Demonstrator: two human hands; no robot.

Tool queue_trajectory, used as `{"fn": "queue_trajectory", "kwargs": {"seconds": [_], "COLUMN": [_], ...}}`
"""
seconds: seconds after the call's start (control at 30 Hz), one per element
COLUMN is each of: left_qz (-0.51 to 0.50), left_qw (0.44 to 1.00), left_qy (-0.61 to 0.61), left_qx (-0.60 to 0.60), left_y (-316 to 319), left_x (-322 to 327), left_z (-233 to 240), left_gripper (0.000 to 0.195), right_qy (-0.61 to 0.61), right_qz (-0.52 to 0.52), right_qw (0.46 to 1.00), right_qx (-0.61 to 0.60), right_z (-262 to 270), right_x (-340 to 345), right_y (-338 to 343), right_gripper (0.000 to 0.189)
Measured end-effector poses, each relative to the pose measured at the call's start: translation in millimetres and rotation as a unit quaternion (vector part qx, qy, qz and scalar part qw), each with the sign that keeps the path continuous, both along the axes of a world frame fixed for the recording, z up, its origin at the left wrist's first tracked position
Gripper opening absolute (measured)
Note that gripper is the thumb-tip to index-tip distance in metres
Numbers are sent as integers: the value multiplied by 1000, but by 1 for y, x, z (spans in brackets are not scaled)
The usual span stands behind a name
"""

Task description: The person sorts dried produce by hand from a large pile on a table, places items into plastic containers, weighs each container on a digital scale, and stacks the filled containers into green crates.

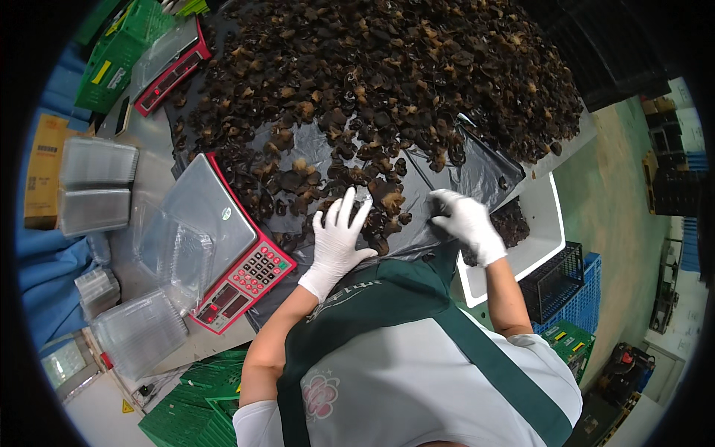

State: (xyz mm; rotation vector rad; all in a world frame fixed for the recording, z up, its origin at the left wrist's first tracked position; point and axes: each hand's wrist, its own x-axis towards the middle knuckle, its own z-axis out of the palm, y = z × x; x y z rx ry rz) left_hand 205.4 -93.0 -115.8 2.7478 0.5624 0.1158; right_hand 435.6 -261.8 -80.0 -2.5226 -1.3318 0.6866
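My left hand (338, 240), in a white glove, is spread with its palm down at the near edge of a heap of wood ear mushrooms (385, 67). Its fingertips are beside a loose cluster of the mushrooms (387, 204); nothing shows in its grasp. My right hand (469, 223), also gloved, is over the black plastic sheet (416, 184) at the table's near right side. Thumb and fingers curl around a dark, blurred patch, and I cannot tell whether that is a mushroom or just the sheet.
Left of my hands stands a red digital scale (240, 279) with a clear plastic tray (190, 257) on it. Stacked clear trays (139, 332) lie nearby. A second scale (170, 70) stands farther back. A white foam box (539, 234) holding dark pieces is at right, below the sheet's edge.
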Motion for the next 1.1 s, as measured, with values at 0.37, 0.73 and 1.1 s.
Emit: {"fn": "queue_trajectory", "kwargs": {"seconds": [0.37, 0.73, 1.1], "left_qz": [1, 15, 20], "left_qw": [1000, 1000, 1000], "left_qy": [19, 11, 8], "left_qx": [17, 4, -7], "left_y": [7, 8, 7], "left_x": [14, 7, 6], "left_z": [-3, -5, -6], "left_gripper": [107, 97, 99], "right_qy": [-81, 106, -102], "right_qz": [17, -94, -27], "right_qw": [979, 943, 985], "right_qx": [187, 302, 139], "right_z": [-46, -70, -52], "right_x": [-65, -40, -60], "right_y": [47, 52, 57], "right_gripper": [35, 9, 32]}}
